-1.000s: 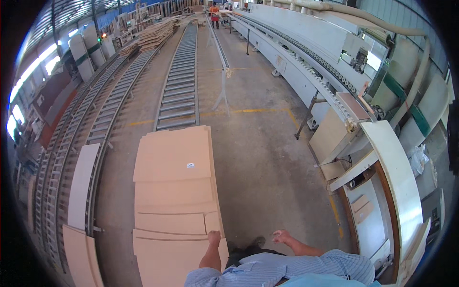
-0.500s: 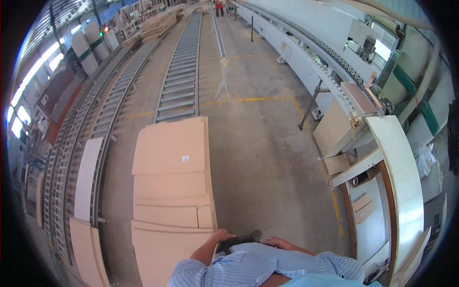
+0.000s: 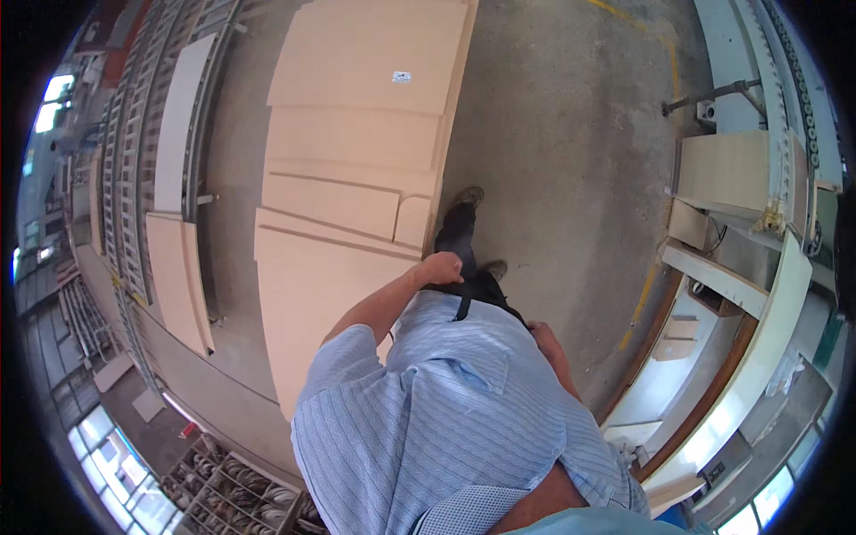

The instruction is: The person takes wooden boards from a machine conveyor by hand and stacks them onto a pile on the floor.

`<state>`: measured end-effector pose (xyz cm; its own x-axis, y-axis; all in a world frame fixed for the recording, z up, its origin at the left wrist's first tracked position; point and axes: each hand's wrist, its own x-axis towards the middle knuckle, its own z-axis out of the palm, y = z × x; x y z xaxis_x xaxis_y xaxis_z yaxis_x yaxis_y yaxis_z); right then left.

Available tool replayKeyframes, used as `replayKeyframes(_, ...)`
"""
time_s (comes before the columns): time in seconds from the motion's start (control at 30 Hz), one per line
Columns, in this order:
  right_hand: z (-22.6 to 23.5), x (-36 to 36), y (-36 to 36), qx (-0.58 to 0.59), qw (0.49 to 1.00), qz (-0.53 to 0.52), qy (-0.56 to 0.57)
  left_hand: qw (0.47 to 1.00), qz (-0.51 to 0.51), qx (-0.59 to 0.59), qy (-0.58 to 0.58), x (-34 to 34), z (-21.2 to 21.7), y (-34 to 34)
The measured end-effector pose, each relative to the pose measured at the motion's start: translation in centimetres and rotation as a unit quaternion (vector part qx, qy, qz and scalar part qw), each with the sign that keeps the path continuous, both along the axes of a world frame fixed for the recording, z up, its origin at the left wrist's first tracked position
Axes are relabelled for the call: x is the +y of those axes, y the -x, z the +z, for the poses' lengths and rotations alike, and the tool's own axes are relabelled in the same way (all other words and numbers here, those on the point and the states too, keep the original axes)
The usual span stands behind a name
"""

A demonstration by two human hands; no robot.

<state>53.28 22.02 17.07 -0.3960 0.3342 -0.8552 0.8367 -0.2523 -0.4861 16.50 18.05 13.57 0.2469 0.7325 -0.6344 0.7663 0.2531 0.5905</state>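
My left hand [image 3: 443, 267] is closed in a loose fist in front of my dark trousers [image 3: 456, 230], beside the right edge of a stack of flat tan boards [image 3: 343, 209]. Whatever it may hold is hidden by the curled fingers. At my right hip is my right hand [image 3: 546, 337], partly covered by the light blue striped shirt [image 3: 464, 392]; its fingers are hard to make out. The boards lie overlapped in different sizes, one with a rounded corner piece [image 3: 413, 221], and a small white label [image 3: 402, 78] sits on the top one.
Roller conveyors [image 3: 129, 134] run along the left, carrying a white panel [image 3: 183, 125] and a tan panel [image 3: 176, 276]. On the right stands a white-topped bench [image 3: 774, 357] with an open shelf. A rack of coiled items [image 3: 234, 495] is at lower left.
My view has tilted down, bringing my shirt, trousers and shoes further into the picture. Both hands now appear closer to the middle, still near my waist.
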Motion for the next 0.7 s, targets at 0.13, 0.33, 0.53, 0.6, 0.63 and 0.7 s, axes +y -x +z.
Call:
replayKeyframes(0.13, 7.1, 1.2, 4.1, 0.117, 0.978, -0.160, 0.064, 0.980, 0.015, -0.186, 0.064, 4.5, 2.0, 3.0)
replayKeyframes(0.33, 3.2, 0.3, 10.7, 0.053, 0.978, -0.171, 0.110, 0.970, 0.001, -0.205, 0.127, 6.6, 1.1, 7.3)
replayKeyframes(0.53, -9.4, -3.9, 10.5, 0.101, 0.983, -0.150, -0.032, 0.965, -0.002, -0.193, 0.178, 11.4, 1.1, 8.3)
replayKeyframes(0.6, 1.8, 5.5, 19.0, 0.057, 0.967, -0.193, 0.157, 0.943, 0.042, -0.252, 0.212, 8.3, 0.0, 12.8)
replayKeyframes(0.63, 1.3, 5.9, 18.5, 0.064, 0.984, -0.144, 0.086, 0.957, -0.001, -0.232, 0.173, 9.1, -1.0, 13.3)
replayKeyframes(0.7, -12.9, -1.2, 14.4, 0.110, 0.991, -0.011, -0.081, 0.929, -0.028, -0.368, -0.037, 10.6, -2.8, 12.9)
